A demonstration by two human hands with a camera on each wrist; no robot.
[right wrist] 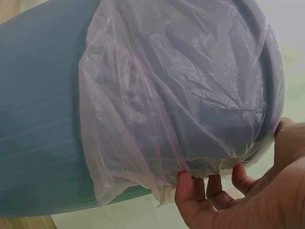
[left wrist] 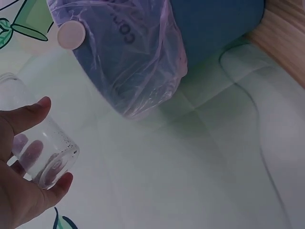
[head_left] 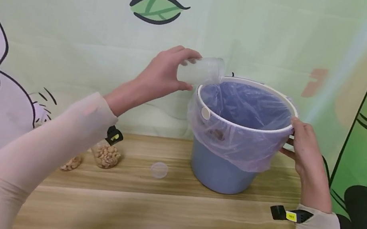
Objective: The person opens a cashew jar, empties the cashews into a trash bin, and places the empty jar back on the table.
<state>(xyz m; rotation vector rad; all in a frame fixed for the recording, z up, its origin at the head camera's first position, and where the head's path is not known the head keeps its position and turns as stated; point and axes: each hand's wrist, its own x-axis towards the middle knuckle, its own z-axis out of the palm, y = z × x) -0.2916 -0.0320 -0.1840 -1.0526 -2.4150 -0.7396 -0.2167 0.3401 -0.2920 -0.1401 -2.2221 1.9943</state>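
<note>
My left hand (head_left: 161, 72) holds a clear jar (head_left: 196, 70) tipped on its side, its mouth over the left rim of a blue bucket (head_left: 220, 177). In the left wrist view the jar (left wrist: 59, 140) is see-through, with small dark specks on its wall near the base. A thin translucent trash bag (head_left: 236, 149) lines the bucket and folds down over its outside. At the bucket's right side, my right hand (head_left: 308, 153) grips the rim, thumb on top and fingers beneath the bag's fold. The bucket stands tilted toward the left. Its bottom inside is hidden.
A clear jar of cashews (head_left: 107, 156) stands on the wooden table (head_left: 165, 225), with more cashews (head_left: 71, 163) partly hidden behind my left sleeve. A round translucent lid (head_left: 159, 170) lies left of the bucket. Behind is a printed cloth backdrop (head_left: 94, 14).
</note>
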